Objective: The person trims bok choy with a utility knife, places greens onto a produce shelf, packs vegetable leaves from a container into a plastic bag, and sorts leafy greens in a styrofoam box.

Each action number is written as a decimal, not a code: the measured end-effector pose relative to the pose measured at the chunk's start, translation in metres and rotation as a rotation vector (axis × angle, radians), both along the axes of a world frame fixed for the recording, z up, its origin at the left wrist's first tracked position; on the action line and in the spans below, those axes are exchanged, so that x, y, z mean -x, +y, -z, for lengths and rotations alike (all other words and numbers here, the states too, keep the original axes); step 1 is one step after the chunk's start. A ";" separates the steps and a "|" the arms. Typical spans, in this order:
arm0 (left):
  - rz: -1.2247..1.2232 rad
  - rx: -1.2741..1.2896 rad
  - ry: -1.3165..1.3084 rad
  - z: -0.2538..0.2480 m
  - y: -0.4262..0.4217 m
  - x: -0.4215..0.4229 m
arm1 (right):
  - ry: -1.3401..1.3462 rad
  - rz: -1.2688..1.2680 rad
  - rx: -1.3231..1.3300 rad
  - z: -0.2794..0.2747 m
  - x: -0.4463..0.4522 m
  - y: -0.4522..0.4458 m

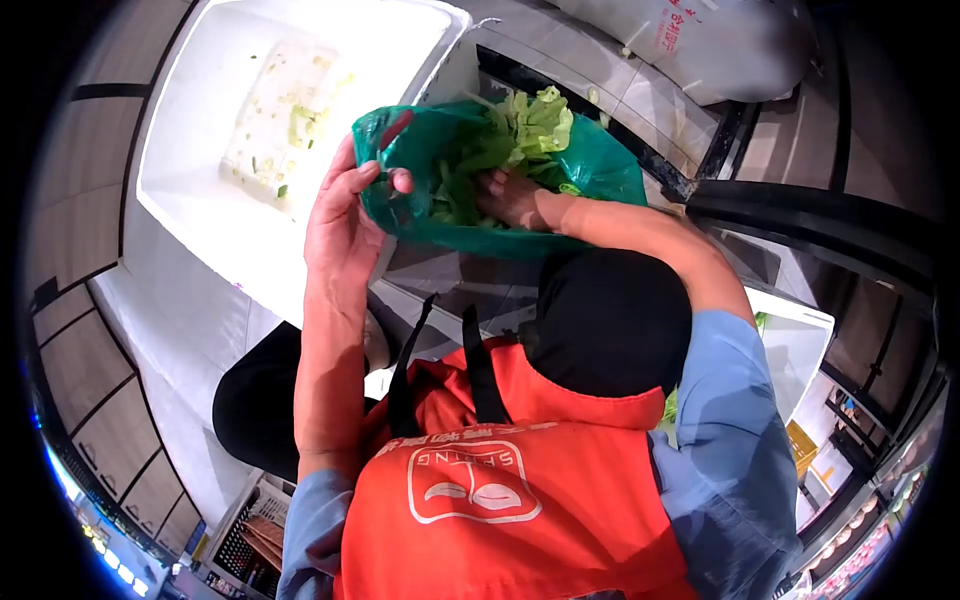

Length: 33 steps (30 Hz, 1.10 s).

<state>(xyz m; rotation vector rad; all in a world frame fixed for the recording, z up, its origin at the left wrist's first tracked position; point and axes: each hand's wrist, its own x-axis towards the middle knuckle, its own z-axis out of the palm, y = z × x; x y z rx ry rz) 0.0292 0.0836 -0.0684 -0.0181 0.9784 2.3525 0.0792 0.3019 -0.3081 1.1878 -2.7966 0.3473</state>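
Note:
A green plastic bag (610, 170) lies open in front of me, with leafy green vegetables (535, 130) inside and sticking up from its mouth. My left hand (350, 205) pinches the left edge of the bag between thumb and fingers. My right hand (515, 198) reaches into the bag among the leaves; its fingertips are hidden there, and whether they grip any leaf cannot be made out.
A large white foam box (205, 130) with leaf scraps on its bottom stands at the left. Another white box (800, 345) is at the right. A white sack (690, 40) lies at the top. A black crate (245, 530) sits lower left.

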 end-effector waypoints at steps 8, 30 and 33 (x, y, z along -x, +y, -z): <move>-0.019 -0.070 0.018 0.010 0.001 0.003 | -1.093 0.000 0.423 -0.115 0.001 0.044; -0.023 -0.090 0.010 0.014 0.003 0.001 | -0.338 0.139 0.401 -0.112 -0.019 0.063; 0.015 -0.050 0.020 0.012 0.012 -0.003 | -0.865 0.022 0.347 -0.076 -0.035 0.044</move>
